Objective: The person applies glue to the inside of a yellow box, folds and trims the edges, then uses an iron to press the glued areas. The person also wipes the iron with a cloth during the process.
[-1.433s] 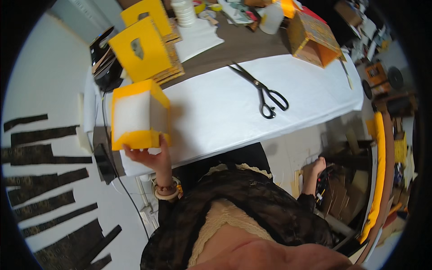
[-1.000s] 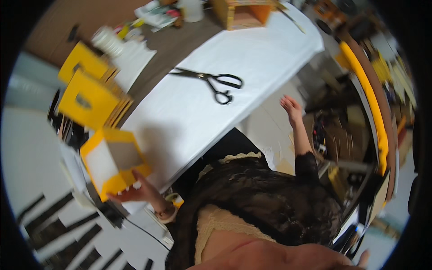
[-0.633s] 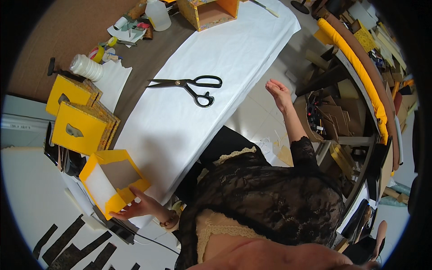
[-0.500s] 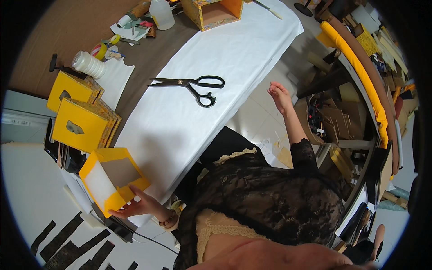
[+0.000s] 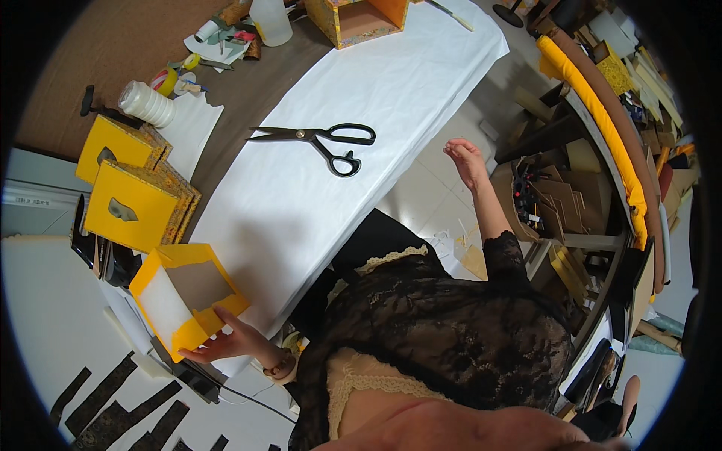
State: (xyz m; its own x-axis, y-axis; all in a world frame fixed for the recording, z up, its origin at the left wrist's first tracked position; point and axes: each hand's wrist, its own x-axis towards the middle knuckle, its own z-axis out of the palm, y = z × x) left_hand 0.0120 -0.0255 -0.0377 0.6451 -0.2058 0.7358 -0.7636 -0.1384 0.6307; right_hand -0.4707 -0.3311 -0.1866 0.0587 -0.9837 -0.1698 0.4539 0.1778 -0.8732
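Observation:
My left hand (image 5: 226, 340) grips the near corner of an open-topped box (image 5: 188, 325). Yellow strips cover its edges, with one white side and a grey inside. The thumb lies over the rim, while the fingers reach along the lower outer edge. Off the table's right edge, my right hand (image 5: 468, 161) hangs in the air, fingers curled together with nothing visible in them. Large black-handled scissors (image 5: 314, 143) lie slightly spread on the white sheet (image 5: 301, 203), apart from both hands.
Two yellow-fronted boxes (image 5: 128, 210) with oval holes stand beyond the held box. A white spool (image 5: 147, 104), a translucent bottle (image 5: 271, 24) and a patterned open box (image 5: 361, 22) sit farther back. To the right, shelving holds a yellow roll (image 5: 602, 120) and cardboard (image 5: 560, 195).
The right hand's fingers have drawn slightly closer together. The left hand and its box have barely moved; the whole view has shifted a little.

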